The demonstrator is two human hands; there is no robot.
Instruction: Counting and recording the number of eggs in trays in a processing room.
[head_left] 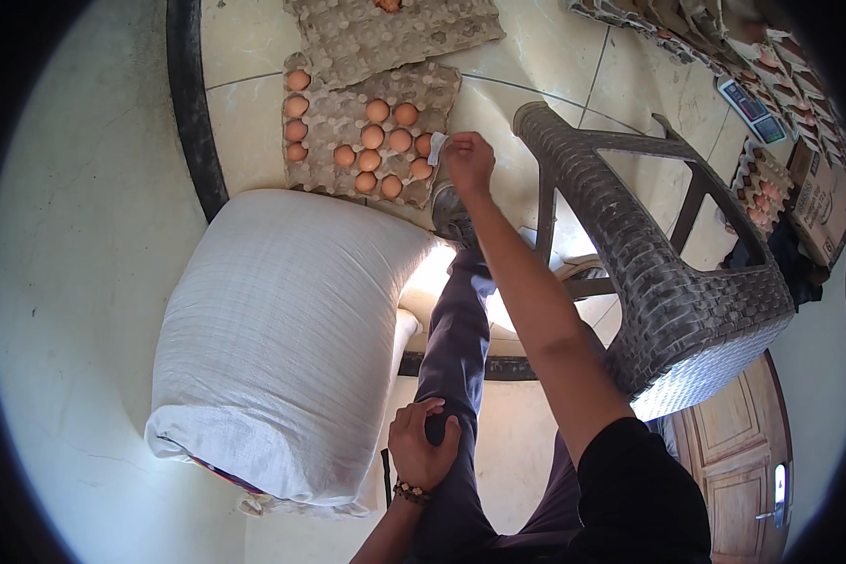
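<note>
Right hand (470,162) is pinching a white scrap (436,150) at the tray's right edge.
Its fingers are closing narrowly on the scrap, which is looking soft and light, whether cloth or paper I cannot tell; a corner is probably offering enough grip. Brown eggs (371,137) are sitting in the cardboard tray (320,174), one just beside the scrap; their shells are likely being fragile and smooth, best taking light fingertips around the sides. The left hand (423,446) is resting loosely spread on the leg (454,367), apparently holding nothing.
</note>
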